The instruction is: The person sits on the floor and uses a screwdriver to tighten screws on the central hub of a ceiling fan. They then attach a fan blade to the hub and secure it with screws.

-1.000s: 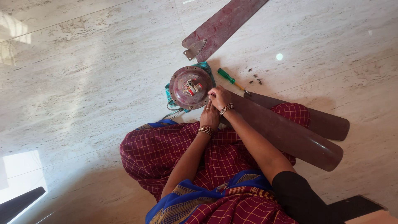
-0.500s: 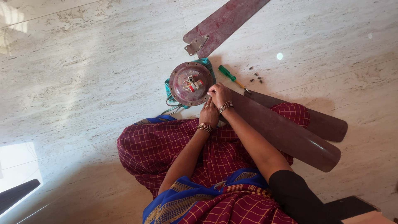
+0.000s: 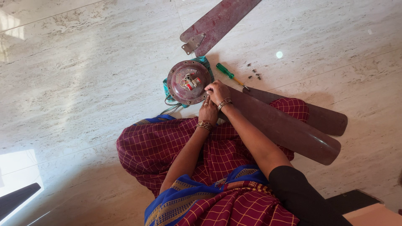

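Little shifted since half a second ago: left hand [image 3: 208, 109] and right hand [image 3: 217, 91] still clenched at rim of round maroon metal fan motor housing [image 3: 188, 82] on marble floor [image 3: 83, 83]; one blade [image 3: 217, 21] detached, two attached.

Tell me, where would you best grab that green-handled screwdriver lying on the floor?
Grip the green-handled screwdriver by its thick green handle, coming from above. It lies flat on the marble floor, handle pointing away from the person toward the loose fan blade, with open floor on both sides. Its thin shaft runs toward the right hand and the fan motor housing, so that end is crowded.
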